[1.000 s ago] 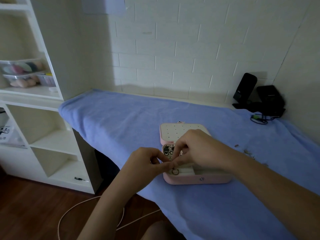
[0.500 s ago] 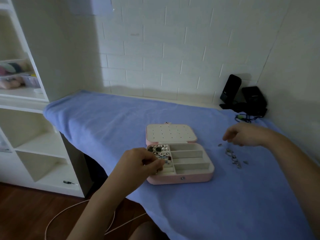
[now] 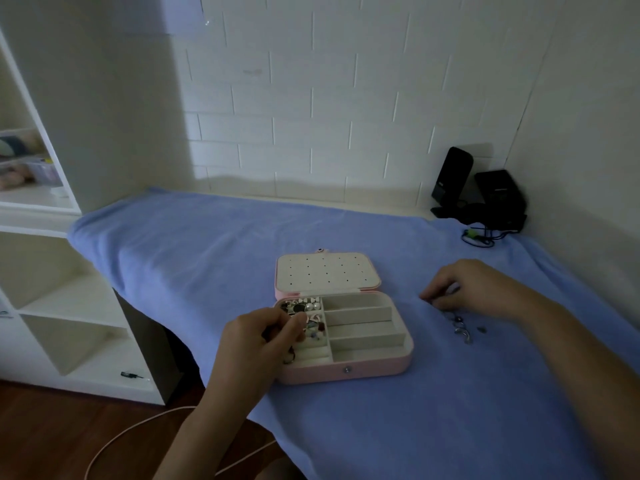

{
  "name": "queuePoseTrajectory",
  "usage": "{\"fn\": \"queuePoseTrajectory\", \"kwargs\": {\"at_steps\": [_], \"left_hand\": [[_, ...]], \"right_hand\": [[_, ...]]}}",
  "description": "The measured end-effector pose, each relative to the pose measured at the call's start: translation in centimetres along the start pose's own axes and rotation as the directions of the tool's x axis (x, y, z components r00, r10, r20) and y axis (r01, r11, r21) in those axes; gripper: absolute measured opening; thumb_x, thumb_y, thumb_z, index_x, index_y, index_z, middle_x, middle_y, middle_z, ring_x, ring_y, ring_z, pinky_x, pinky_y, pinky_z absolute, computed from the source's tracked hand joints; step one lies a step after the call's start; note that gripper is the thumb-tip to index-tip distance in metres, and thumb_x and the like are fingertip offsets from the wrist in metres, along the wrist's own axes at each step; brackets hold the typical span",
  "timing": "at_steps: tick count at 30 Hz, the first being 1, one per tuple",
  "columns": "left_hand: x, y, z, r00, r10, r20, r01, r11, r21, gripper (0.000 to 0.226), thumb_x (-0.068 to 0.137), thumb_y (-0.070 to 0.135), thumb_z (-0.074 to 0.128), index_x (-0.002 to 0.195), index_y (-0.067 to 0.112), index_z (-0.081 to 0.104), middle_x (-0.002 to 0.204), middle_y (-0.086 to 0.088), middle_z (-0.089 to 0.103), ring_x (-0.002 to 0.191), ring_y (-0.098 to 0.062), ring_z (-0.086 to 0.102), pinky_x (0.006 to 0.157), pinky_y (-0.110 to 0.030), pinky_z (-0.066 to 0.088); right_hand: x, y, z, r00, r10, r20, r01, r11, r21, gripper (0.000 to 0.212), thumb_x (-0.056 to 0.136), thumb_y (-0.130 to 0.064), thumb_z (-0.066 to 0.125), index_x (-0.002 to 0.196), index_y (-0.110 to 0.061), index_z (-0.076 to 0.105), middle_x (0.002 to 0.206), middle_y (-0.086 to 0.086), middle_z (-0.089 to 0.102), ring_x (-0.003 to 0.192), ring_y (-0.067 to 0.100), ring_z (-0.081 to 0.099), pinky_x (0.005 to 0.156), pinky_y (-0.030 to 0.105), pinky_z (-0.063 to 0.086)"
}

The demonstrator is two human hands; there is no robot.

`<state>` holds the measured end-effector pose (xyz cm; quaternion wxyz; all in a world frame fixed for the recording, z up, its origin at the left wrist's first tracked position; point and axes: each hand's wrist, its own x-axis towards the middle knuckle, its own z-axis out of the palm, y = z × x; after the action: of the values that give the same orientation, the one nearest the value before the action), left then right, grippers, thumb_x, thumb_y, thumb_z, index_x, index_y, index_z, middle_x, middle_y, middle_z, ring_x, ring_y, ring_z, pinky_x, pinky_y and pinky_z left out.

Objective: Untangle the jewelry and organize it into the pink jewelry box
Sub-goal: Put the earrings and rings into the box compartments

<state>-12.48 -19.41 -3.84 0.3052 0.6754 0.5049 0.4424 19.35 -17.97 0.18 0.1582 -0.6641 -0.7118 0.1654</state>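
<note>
The pink jewelry box point(image 3: 346, 371) lies open on the blue cloth, its white perforated lid point(image 3: 327, 273) folded back. Several small pieces point(image 3: 306, 306) fill its left compartments; the long right compartments hold nothing. My left hand point(image 3: 259, 344) hovers over the box's left side with thumb and fingers pinched together, and a small ring point(image 3: 289, 357) hangs just below them. My right hand point(image 3: 474, 289) is out on the cloth to the right, its curled fingertips pinching a small metal piece at the top of the loose jewelry pile point(image 3: 460, 325).
The blue cloth point(image 3: 207, 258) covers the table. A black phone stand and a black box point(image 3: 485, 195) with a cable sit in the back right corner by the wall. White shelves point(image 3: 69, 306) stand at the left, and a cord lies on the wooden floor.
Both hands were together over the box a second ago. My right hand has since moved right to the loose pile on the cloth. My left hand stays over the box's left compartments.
</note>
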Motion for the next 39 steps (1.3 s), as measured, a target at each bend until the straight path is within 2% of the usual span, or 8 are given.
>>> {"fn": "queuePoseTrajectory", "kwargs": {"at_steps": [11,16,19,21,25,29,33,39], "left_hand": [[0.4,0.0,-1.1,0.996,-0.038,0.084,0.051,0.986,-0.159,0.032,0.086,0.026,0.061,0.057,0.017,0.069,0.063,-0.007,0.069,0.06,-0.016,0.064,0.05,-0.017,0.043],[0.5,0.2,-1.4,0.994,-0.034,0.107,0.055,0.979,-0.195,0.032,0.08,0.038,0.058,0.06,0.018,0.07,0.062,-0.008,0.068,0.063,-0.026,0.064,0.056,-0.033,0.048],[0.6,0.8,-1.6,0.994,-0.014,0.108,0.039,0.972,-0.231,0.026,0.084,0.024,0.062,0.064,0.011,0.07,0.056,0.001,0.066,0.046,-0.004,0.057,0.045,-0.014,0.041],[0.7,1.3,-1.5,0.992,0.036,0.12,-0.007,0.972,-0.236,0.018,0.078,0.028,0.065,0.068,0.015,0.072,0.064,-0.001,0.07,0.059,-0.011,0.064,0.052,-0.018,0.049],[0.3,2.9,-1.1,0.981,0.126,0.149,-0.087,0.966,-0.245,0.013,0.07,0.034,0.069,0.074,0.023,0.073,0.072,0.004,0.071,0.069,-0.016,0.064,0.06,-0.022,0.051],[0.2,3.9,-0.7,0.967,0.174,0.188,-0.126,0.962,-0.243,0.02,0.066,0.04,0.067,0.079,0.027,0.073,0.069,0.014,0.068,0.056,-0.001,0.057,0.05,-0.013,0.042],[0.2,3.5,-0.4,0.965,0.172,0.196,-0.12,0.959,-0.255,0.019,0.065,0.043,0.066,0.078,0.031,0.073,0.069,0.013,0.069,0.059,-0.002,0.058,0.053,-0.015,0.045],[-0.1,1.6,-1.5,0.99,0.095,0.104,-0.073,0.977,-0.198,0.005,0.075,0.027,0.071,0.076,0.032,0.072,0.072,0.013,0.069,0.061,-0.003,0.061,0.053,-0.014,0.047]], "right_hand": [[0.0,-1.0,-0.1,0.999,0.021,-0.05,-0.023,0.999,-0.03,0.015,0.077,-0.011,0.074,0.072,-0.026,0.074,0.072,-0.01,0.072,0.068,-0.005,0.063,0.063,0.007,0.044],[-0.4,-2.8,-0.5,0.971,-0.027,-0.239,0.075,0.978,0.194,0.016,0.076,-0.007,0.075,0.075,-0.023,0.073,0.084,-0.008,0.073,0.08,-0.005,0.063,0.071,0.002,0.044],[-1.3,-6.0,-0.5,0.966,-0.001,-0.26,0.144,0.834,0.532,0.011,0.076,-0.003,0.071,0.078,-0.013,0.073,0.074,0.001,0.074,0.069,0.005,0.068,0.064,0.008,0.049],[-2.0,-8.3,0.0,0.982,-0.021,-0.188,0.152,0.683,0.715,0.007,0.071,-0.006,0.07,0.073,-0.012,0.073,0.07,0.007,0.073,0.065,0.012,0.069,0.062,0.014,0.053],[-2.6,-11.0,1.6,0.987,-0.157,-0.019,0.098,0.511,0.854,0.014,0.059,-0.022,0.073,0.07,-0.013,0.077,0.073,0.013,0.072,0.066,0.017,0.07,0.06,0.018,0.055],[-2.6,-11.6,2.8,0.981,-0.184,0.063,0.023,0.434,0.901,0.015,0.059,-0.018,0.073,0.072,-0.011,0.076,0.075,0.014,0.072,0.066,0.016,0.07,0.059,0.018,0.055],[-2.6,-11.9,3.3,0.981,-0.176,0.078,0.027,0.527,0.85,0.008,0.064,-0.015,0.07,0.07,-0.012,0.076,0.067,0.01,0.068,0.06,0.014,0.064,0.057,0.018,0.051],[-2.7,-13.1,3.4,0.974,-0.222,0.043,0.168,0.837,0.521,0.002,0.074,-0.023,0.074,0.075,-0.025,0.073,0.07,-0.012,0.067,0.063,-0.002,0.056,0.062,0.009,0.041]]}}
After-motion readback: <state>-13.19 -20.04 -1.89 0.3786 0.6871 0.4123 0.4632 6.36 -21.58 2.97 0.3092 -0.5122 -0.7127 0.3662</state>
